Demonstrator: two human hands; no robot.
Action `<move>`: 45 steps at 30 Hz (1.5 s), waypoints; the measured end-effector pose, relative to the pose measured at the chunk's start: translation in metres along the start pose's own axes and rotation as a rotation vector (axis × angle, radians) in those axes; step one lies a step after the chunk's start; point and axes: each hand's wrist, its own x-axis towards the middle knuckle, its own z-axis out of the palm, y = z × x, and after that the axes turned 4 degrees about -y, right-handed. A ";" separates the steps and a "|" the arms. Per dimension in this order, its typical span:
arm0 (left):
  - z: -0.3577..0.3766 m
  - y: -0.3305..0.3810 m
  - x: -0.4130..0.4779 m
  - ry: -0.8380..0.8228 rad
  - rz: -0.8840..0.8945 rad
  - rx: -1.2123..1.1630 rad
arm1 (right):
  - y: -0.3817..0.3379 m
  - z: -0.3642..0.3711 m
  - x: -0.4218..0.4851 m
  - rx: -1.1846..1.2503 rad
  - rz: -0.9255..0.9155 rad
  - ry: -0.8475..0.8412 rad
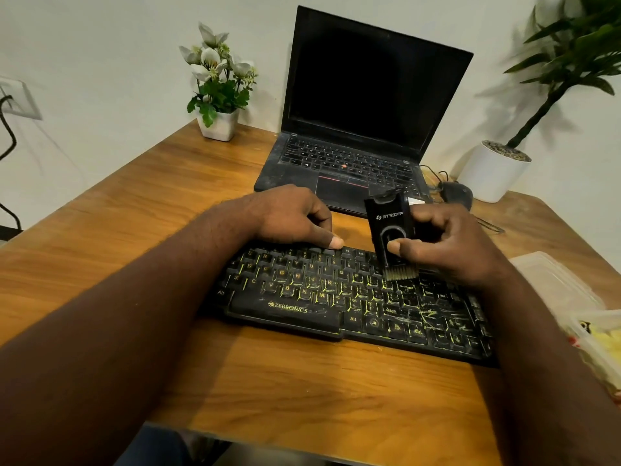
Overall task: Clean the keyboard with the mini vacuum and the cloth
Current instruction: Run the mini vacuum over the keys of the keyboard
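Note:
A black keyboard (336, 297) with yellow-lit, dusty keys lies across the wooden desk (134, 230) in front of me. My right hand (450, 243) grips a small black mini vacuum (389, 223) upright, thumb on its front; its tan brush tip (401, 274) touches the keys at the upper right of the keyboard. My left hand (289, 216) rests curled on the keyboard's far edge, with the thumb pressing on the top row. I see no cloth.
A shut-off black laptop (363, 112) stands open behind the keyboard. A white flower pot (220, 124) sits at the back left, a potted plant (494, 169) at the back right, with a black mouse (457, 193) beside it. A clear plastic box (571, 297) lies at the right edge.

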 end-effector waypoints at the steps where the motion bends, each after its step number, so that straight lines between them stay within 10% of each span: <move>1: 0.000 0.000 0.000 0.002 0.001 -0.001 | 0.000 0.001 0.000 -0.002 0.011 -0.008; 17: 0.000 0.002 -0.001 -0.004 0.000 -0.013 | 0.010 0.002 0.007 -0.181 0.027 0.261; 45: -0.001 0.001 -0.001 -0.008 -0.010 -0.023 | 0.016 -0.005 0.005 -0.139 0.086 0.174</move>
